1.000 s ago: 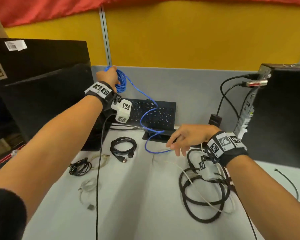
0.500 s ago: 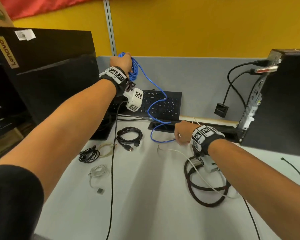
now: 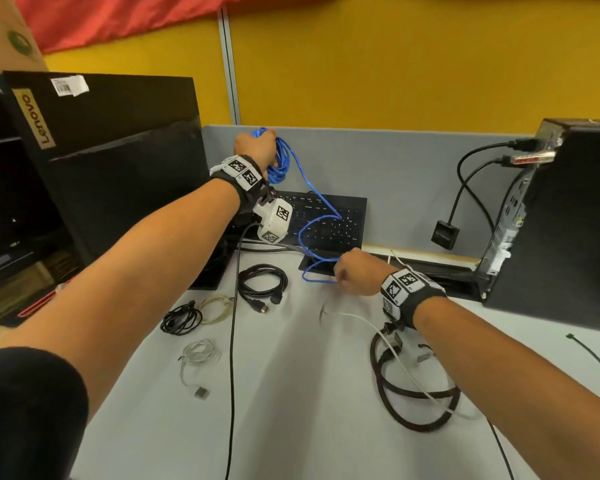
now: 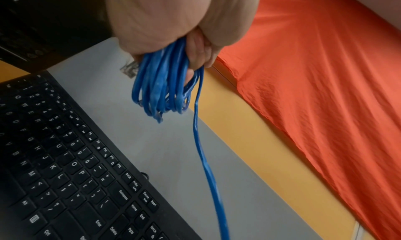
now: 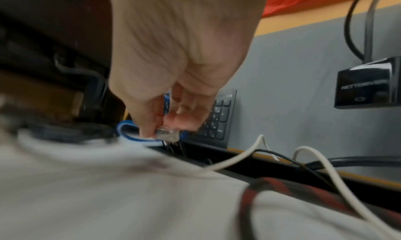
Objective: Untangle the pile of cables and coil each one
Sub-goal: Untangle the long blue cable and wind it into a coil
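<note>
My left hand (image 3: 255, 147) is raised near the back partition and grips a bundle of blue cable loops (image 3: 282, 161); the same bundle (image 4: 161, 87) hangs from its fist in the left wrist view. One blue strand (image 3: 321, 216) runs down across the keyboard (image 3: 326, 220) to my right hand (image 3: 355, 273). That hand (image 5: 165, 123) pinches the cable's clear plug (image 5: 168, 133) low over the desk. A thick dark braided cable (image 3: 413, 393) and a thin white cable (image 3: 406, 365) lie tangled under my right wrist.
Coiled cables lie on the grey desk: a black one (image 3: 263, 282), a small black one (image 3: 181, 318), a beige one (image 3: 219, 304), a white one (image 3: 198, 353). A monitor (image 3: 118, 174) stands left and a computer tower (image 3: 561, 216) right. A black wire (image 3: 594, 362) lies far right.
My right hand went from spread fingers over the desk to a pinch on the blue cable's end. The left hand kept its hold on the raised blue bundle.
</note>
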{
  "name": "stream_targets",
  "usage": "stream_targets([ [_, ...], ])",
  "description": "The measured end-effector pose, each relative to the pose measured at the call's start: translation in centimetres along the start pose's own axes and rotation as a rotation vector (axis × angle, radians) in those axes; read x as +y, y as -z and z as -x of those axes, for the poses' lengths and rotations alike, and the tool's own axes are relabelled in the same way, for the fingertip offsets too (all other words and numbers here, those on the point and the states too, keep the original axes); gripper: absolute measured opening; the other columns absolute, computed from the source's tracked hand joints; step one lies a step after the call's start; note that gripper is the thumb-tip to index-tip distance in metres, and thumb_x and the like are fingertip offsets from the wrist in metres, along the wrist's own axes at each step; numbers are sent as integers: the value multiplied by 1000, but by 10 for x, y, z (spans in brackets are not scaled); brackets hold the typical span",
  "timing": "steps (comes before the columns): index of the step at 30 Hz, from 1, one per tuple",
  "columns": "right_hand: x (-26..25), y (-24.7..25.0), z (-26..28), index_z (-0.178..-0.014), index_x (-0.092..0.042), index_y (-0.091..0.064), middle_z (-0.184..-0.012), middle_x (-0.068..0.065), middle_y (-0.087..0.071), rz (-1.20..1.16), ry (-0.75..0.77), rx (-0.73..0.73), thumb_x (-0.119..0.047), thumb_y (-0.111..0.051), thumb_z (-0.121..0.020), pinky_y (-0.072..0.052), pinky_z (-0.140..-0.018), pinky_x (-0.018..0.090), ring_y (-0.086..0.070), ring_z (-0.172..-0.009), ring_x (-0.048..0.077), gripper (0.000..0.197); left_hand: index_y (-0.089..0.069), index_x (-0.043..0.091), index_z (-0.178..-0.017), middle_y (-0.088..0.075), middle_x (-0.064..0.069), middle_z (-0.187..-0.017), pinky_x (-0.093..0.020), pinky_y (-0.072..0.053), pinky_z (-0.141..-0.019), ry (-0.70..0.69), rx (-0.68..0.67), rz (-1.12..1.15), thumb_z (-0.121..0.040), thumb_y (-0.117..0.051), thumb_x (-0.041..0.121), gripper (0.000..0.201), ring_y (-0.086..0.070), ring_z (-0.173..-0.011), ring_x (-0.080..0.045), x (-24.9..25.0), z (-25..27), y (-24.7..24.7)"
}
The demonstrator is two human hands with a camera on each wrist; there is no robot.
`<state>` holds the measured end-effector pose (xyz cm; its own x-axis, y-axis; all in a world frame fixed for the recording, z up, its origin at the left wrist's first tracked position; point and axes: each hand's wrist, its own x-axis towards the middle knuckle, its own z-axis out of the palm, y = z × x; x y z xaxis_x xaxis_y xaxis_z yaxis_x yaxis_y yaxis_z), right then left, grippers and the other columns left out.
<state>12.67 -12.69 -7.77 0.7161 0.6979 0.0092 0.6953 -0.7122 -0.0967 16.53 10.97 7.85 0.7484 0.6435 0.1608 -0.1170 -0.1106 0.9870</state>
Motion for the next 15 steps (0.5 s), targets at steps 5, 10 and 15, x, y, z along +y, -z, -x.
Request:
stream_targets([
  [5, 14, 38, 9, -77, -1, -66, -65, 14, -69, -705, -230, 434, -7, -63, -94, -57, -51, 32, -65, -48, 21, 18, -52, 9, -80, -50, -5, -56, -29, -50, -52, 53, -119, 76, -92, -67, 25, 25, -50, -36, -12, 2, 9, 3],
  [10, 31, 72, 24, -78, -1, -64, -63, 10, -63, -1358, -403, 701, 2, -61, -94, -58, -55, 25, -62, -51, 14, 16, -51, 9, -93, -32, -1, -58, -28, -35, -47, 109, -231, 270, -99, -61, 21, 17, -32, -38, -14, -2, 36, 8],
  [15, 13, 79, 11, -77, 0, -60, -64, 12, -61, -1373, -370, 488, 1, -62, -95, -56, -52, 26, -61, -47, 14, 18, -52, 12, -77, -35, 5, -44, -27, -38, -46, 208, -431, 467, -103, -55, 26, 29, -34, -32, -8, -27, 83, -5],
])
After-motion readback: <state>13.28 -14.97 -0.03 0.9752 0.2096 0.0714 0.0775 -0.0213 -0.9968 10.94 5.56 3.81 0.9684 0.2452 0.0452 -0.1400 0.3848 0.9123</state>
